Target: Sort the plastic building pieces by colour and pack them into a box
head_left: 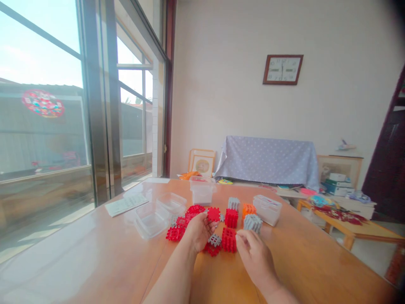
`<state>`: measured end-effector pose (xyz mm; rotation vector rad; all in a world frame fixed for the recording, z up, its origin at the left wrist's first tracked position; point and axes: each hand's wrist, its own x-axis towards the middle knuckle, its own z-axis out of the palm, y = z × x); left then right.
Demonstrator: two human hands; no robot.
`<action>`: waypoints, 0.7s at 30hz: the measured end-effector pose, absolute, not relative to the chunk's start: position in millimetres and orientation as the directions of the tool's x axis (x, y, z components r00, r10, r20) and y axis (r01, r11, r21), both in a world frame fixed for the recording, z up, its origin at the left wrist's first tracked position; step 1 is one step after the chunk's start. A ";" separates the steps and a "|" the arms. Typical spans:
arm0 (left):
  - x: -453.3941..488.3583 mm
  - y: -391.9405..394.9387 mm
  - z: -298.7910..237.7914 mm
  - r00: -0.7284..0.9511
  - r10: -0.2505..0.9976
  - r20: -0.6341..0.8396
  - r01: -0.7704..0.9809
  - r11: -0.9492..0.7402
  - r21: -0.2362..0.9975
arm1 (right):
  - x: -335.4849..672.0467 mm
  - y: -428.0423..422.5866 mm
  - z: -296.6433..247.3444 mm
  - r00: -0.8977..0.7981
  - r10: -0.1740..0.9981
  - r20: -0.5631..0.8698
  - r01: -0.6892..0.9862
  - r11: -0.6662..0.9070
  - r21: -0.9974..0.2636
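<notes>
My left hand pinches a flat red plastic interlocking piece with notched edges between thumb and fingers. Beneath that hand lie a grey interlocking piece and some red ones. My right hand has its fingertips pressed together at the right edge of a red stack of such pieces; whether they hold anything is hidden. Behind it stand another red stack, grey stacks and an orange stack. Loose red pieces lie in a heap left of my left hand.
On the wooden table are an open clear plastic container, a clear lid, a translucent tub, a lidded clear box and a paper sheet. Windows line the left side. A low side table stands at right.
</notes>
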<state>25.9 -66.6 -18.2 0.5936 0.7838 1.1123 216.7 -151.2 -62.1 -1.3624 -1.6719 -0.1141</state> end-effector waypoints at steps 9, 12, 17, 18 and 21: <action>29.6 -71.9 -17.5 0.317 0.926 -0.206 -0.518 0.351 0.780 | 199.1 -151.0 -19.0 0.028 0.827 0.561 0.832 0.292 -0.472; 30.6 -73.9 -17.3 0.351 0.916 -0.196 -0.512 0.363 0.778 | 197.9 -143.3 1.3 -0.023 0.818 0.574 0.874 0.295 -0.386; 30.8 -75.2 -19.3 0.380 0.911 -0.162 -0.513 0.354 0.782 | 196.8 -123.2 22.2 -0.198 0.834 0.515 0.905 0.357 -0.230; 30.8 -75.2 -19.9 0.383 0.911 -0.154 -0.515 0.349 0.783 | 196.3 -120.0 24.6 -0.230 0.836 0.498 0.905 0.372 -0.207; 30.9 -74.7 -21.5 0.383 0.914 -0.137 -0.520 0.335 0.785 | 194.0 -113.1 29.8 -0.284 0.842 0.458 0.906 0.392 -0.160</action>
